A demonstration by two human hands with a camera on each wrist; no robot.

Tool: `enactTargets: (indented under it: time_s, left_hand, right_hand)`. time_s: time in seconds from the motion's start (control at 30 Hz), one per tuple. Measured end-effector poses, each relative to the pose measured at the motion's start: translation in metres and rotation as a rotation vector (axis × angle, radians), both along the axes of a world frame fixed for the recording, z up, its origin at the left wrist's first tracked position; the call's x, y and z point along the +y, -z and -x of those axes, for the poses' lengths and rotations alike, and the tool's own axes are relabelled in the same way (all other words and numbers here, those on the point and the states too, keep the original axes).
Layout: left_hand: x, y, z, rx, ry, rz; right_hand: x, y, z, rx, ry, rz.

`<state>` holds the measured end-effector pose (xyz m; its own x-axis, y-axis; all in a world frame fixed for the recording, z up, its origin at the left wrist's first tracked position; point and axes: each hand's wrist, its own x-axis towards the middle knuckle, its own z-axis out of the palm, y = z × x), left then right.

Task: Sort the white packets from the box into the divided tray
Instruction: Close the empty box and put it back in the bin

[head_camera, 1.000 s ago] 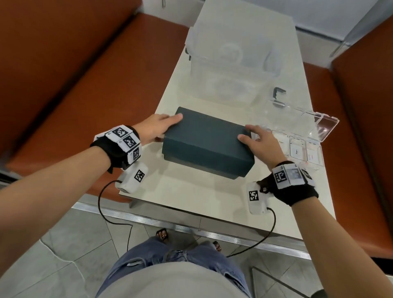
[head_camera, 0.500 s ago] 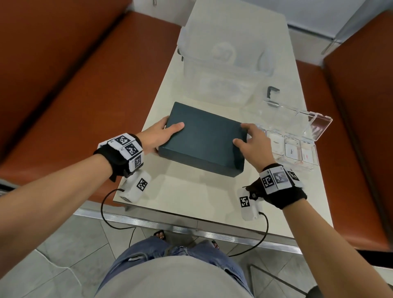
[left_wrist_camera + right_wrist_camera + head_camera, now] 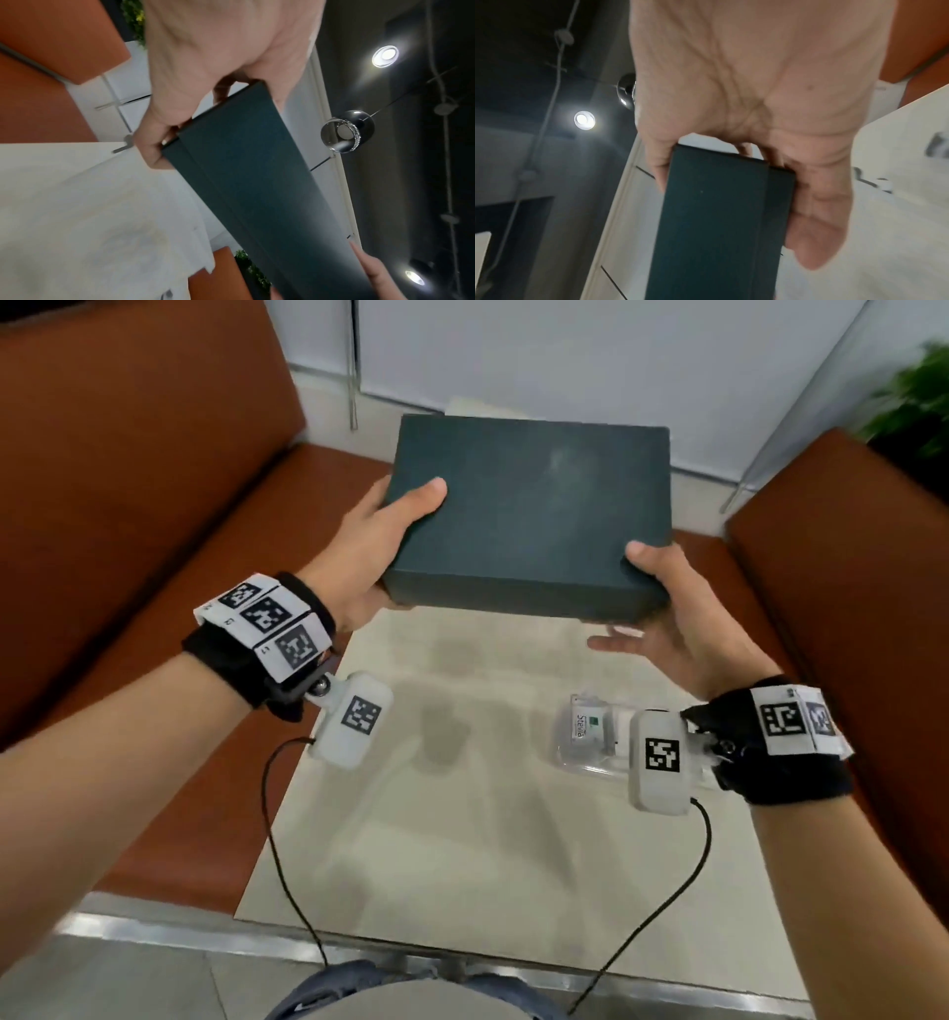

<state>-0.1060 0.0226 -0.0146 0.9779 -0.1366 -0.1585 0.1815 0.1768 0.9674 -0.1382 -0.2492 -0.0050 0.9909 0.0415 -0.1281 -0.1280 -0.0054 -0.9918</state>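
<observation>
Above the table (image 3: 462, 839), held level: dark box (image 3: 529, 516), long axis nine-to-three, left hand (image 3: 369, 557) clasping nine o'clock end, right hand (image 3: 667, 608) three o'clock; divided tray (image 3: 590, 737) at five.

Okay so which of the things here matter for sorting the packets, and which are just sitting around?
Part of the job:
dark box, held up by left hand and right hand
divided tray holding a white packet

Just there:
table
orange benches
plant

One word can be read: "Stevia", printed sideways on a white packet (image 3: 587, 729) lying in the clear divided tray (image 3: 590, 762). The wrist bands (image 3: 267, 618) carry only black-and-white square code markers.
</observation>
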Motion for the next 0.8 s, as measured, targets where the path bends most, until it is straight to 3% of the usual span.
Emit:
enactTargets:
  time_s: [0.17, 0.3, 0.37, 0.47, 0.57, 0.67, 0.8]
  left_hand:
    - [-0.021, -0.02, -0.052, -0.018, 0.054, 0.018]
    - [-0.027, -0.013, -0.093, 0.006, 0.02, -0.117]
    - [-0.025, -0.007, -0.11, -0.06, -0.05, -0.305]
    - [-0.014, 0.005, -0.132, -0.198, -0.072, -0.782]
    - [-0.009, 0.023, -0.147, -0.124, -0.047, -1.051]
    - [-0.006, 0.038, -0.155, 0.01, -0.033, -1.043]
    - [0.0, 0.054, -0.157, 0.11, -0.017, -0.768]
  right_hand:
    - [-0.009, -0.038, -0.04, -0.133, 0.1, -0.018]
    - [-0.008, -0.045, -0.076, -0.132, 0.185, 0.065]
    - [-0.007, -0.043, -0.091, -0.132, 0.248, 0.092]
    - [-0.004, -0.036, -0.112, -0.12, 0.32, 0.175]
    - [0.003, -0.026, -0.129, -0.074, 0.333, 0.313]
    - [0.016, -0.014, -0.144, 0.005, 0.282, 0.436]
    - [0.037, 0.011, -0.166, 0.16, 0.218, 0.448]
